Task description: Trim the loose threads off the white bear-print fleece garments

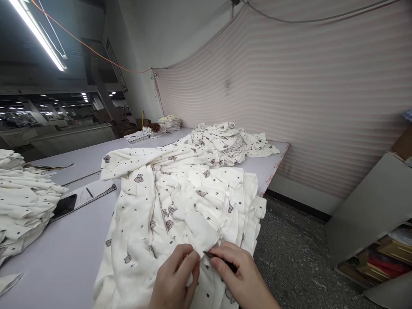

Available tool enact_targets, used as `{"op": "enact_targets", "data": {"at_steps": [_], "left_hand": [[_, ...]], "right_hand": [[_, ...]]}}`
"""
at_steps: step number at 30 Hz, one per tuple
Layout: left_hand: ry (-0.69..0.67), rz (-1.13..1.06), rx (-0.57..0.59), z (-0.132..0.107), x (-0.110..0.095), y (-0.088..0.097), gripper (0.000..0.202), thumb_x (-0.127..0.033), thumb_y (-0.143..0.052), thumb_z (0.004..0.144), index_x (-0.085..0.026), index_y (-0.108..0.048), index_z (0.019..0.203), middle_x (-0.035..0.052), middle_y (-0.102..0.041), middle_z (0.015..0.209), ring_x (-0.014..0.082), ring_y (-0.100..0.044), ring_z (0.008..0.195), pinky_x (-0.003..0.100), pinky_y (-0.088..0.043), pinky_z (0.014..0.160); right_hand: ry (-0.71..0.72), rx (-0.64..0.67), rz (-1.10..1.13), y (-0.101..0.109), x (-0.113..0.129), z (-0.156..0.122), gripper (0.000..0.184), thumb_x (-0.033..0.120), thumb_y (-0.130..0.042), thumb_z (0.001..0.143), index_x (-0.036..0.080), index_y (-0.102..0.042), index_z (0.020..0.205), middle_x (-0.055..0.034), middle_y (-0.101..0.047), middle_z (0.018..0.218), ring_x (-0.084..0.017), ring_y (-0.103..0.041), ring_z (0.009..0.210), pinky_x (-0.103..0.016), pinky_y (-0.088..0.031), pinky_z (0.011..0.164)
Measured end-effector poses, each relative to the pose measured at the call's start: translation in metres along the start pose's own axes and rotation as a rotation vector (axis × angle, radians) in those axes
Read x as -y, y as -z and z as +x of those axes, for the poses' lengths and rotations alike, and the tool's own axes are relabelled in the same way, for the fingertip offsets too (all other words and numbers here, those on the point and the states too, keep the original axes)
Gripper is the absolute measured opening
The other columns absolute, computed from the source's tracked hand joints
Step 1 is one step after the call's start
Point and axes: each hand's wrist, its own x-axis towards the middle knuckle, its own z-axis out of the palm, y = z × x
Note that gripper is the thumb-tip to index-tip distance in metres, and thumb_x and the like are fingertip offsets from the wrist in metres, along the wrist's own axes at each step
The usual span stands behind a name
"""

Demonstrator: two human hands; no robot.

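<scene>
My left hand (177, 277) is closed, with its thumb and fingers pinching the edge of a white garment (201, 229) whose plain inner side faces up. In my right hand (240, 272) are small dark thread snips (225, 262), their pointed tip directed left at the pinched cloth, close to my left fingertips. Most of the snips is hidden by the fingers. Beneath both hands lies a broad heap of white printed garments (138, 223) with grey-brown animal figures and small dark marks, layered at its right side.
More printed garments (222, 141) are piled at the table's far end. Another stack (22, 206) stands at the left, beside a black phone (65, 205) and papers with a pen (89, 192). Folded cloth (169, 123) sits at the back. A grey cabinet (370, 210) stands to the right.
</scene>
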Motion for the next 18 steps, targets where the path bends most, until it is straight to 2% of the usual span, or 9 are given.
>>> {"op": "enact_targets", "data": {"at_steps": [5, 7, 10, 12, 15, 16, 18], "left_hand": [[-0.02, 0.028, 0.011, -0.002, 0.001, 0.001, 0.023, -0.001, -0.046, 0.085, -0.02, -0.052, 0.097, 0.0058, -0.056, 0.086, 0.0135, -0.06, 0.071, 0.021, -0.05, 0.063], [-0.015, 0.04, 0.006, -0.003, 0.002, 0.002, 0.024, -0.001, -0.047, 0.084, -0.02, -0.053, 0.097, 0.0064, -0.058, 0.089, 0.0128, -0.061, 0.07, 0.02, -0.05, 0.062], [0.039, -0.026, -0.006, 0.002, 0.002, 0.005, 0.025, -0.003, -0.05, 0.084, -0.022, -0.056, 0.098, 0.006, -0.064, 0.096, 0.0144, -0.065, 0.08, 0.021, -0.051, 0.071], [0.219, -0.163, 0.065, 0.01, 0.001, 0.01, 0.018, -0.01, -0.052, 0.086, -0.024, -0.058, 0.096, 0.0027, -0.069, 0.092, 0.0156, -0.067, 0.084, 0.021, -0.052, 0.076], [0.602, -0.403, 0.253, 0.026, 0.002, 0.023, 0.009, -0.026, -0.053, 0.088, -0.023, -0.06, 0.093, 0.0008, -0.069, 0.087, 0.018, -0.066, 0.085, 0.024, -0.051, 0.073], [0.685, -0.467, 0.293, 0.031, 0.003, 0.027, 0.012, -0.031, -0.053, 0.088, -0.023, -0.06, 0.093, 0.0013, -0.068, 0.088, 0.0193, -0.065, 0.087, 0.024, -0.051, 0.072], [0.758, -0.553, 0.309, 0.038, 0.004, 0.034, 0.018, -0.038, -0.053, 0.088, -0.023, -0.059, 0.095, 0.0017, -0.066, 0.089, 0.0204, -0.063, 0.089, 0.025, -0.049, 0.068]], "right_hand": [[-0.003, 0.012, 0.006, -0.001, 0.001, 0.002, 0.022, 0.031, -0.053, 0.091, 0.023, -0.073, 0.089, -0.0044, -0.066, 0.082, -0.019, -0.063, 0.078, -0.026, -0.047, 0.068], [-0.02, -0.023, 0.008, -0.002, -0.002, 0.001, 0.023, 0.032, -0.051, 0.092, 0.024, -0.072, 0.09, -0.0039, -0.066, 0.082, -0.019, -0.063, 0.078, -0.026, -0.048, 0.069], [-0.036, -0.116, 0.064, -0.008, -0.006, 0.002, 0.016, 0.032, -0.056, 0.088, 0.023, -0.066, 0.098, -0.0038, -0.065, 0.089, -0.02, -0.062, 0.082, -0.026, -0.048, 0.071], [0.009, -0.148, 0.115, -0.013, -0.008, 0.006, 0.014, 0.03, -0.058, 0.087, 0.022, -0.062, 0.098, -0.0036, -0.062, 0.088, -0.018, -0.061, 0.08, -0.025, -0.048, 0.07], [0.106, -0.171, 0.171, -0.02, -0.007, 0.017, 0.011, 0.027, -0.051, 0.092, 0.022, -0.06, 0.091, -0.0027, -0.06, 0.085, -0.017, -0.06, 0.079, -0.024, -0.047, 0.07], [0.133, -0.156, 0.193, -0.021, -0.005, 0.021, 0.012, 0.026, -0.05, 0.093, 0.022, -0.061, 0.092, -0.0031, -0.062, 0.089, -0.017, -0.06, 0.084, -0.025, -0.047, 0.074], [0.162, -0.1, 0.244, -0.023, -0.003, 0.028, 0.015, 0.025, -0.056, 0.09, 0.024, -0.061, 0.104, -0.0042, -0.064, 0.103, -0.018, -0.06, 0.095, -0.026, -0.047, 0.083]]}}
